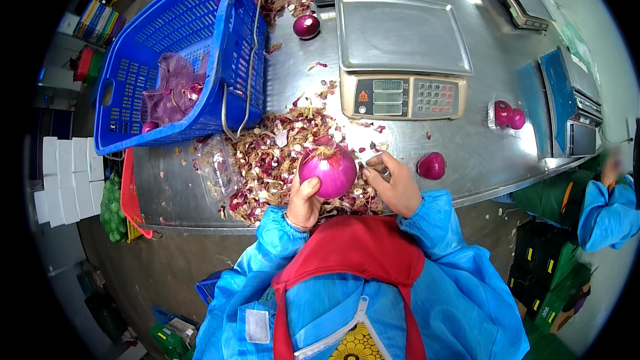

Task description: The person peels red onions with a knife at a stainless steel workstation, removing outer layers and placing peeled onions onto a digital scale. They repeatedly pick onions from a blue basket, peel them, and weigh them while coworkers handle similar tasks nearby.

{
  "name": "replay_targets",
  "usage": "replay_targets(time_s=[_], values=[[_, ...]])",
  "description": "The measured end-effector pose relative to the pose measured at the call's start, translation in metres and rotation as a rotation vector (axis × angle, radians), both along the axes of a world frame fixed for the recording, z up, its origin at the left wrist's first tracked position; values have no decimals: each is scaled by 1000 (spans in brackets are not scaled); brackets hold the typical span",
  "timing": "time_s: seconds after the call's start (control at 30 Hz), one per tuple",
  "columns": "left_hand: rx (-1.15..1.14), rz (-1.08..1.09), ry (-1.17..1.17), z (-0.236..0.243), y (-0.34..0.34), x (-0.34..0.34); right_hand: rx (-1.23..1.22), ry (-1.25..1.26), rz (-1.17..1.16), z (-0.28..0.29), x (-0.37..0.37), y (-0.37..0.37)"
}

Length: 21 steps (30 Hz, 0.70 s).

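Note:
A large red onion [328, 172] rests in my left hand [305, 203], its dry root tuft turned upward and its purple skin smooth and shiny. Just right of it, apart from the onion, is my right hand [395, 185]. Its fingers are curled together around a small metallic bit that I cannot make out. Beneath both hands spreads a heap of dry onion skins [267, 167]. Another red onion [431, 166] lies on the steel table to the right of my right hand.
Beyond my hands stands a weighing scale [403, 40]. A blue basket [230, 73] holding a purple mesh bag [175, 87] is at left. A single onion [306, 27] lies farther back, and a clear pack of onions [507, 115] sits right. Another person's sleeve [608, 213] shows far right.

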<state>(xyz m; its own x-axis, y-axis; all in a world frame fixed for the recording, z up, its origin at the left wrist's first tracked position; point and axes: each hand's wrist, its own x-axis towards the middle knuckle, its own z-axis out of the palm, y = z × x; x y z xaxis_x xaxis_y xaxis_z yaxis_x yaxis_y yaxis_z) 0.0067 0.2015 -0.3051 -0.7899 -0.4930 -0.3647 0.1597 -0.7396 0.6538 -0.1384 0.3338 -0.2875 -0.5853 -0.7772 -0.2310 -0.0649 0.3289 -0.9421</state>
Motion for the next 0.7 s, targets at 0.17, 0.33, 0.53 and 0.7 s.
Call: replay_targets(time_s=[0.17,0.33,0.53,0.7], values=[[-54,-46,-51,5,-4,2,3,517,267,22,-2,-2],[-148,-51,-83,22,0,-2,104,649,375,27,-6,-5],[-205,-101,-199,22,1,-5,177,651,402,21,-7,2],[-236,-142,-227,14,3,-3,230,600,377,15,-2,5]])
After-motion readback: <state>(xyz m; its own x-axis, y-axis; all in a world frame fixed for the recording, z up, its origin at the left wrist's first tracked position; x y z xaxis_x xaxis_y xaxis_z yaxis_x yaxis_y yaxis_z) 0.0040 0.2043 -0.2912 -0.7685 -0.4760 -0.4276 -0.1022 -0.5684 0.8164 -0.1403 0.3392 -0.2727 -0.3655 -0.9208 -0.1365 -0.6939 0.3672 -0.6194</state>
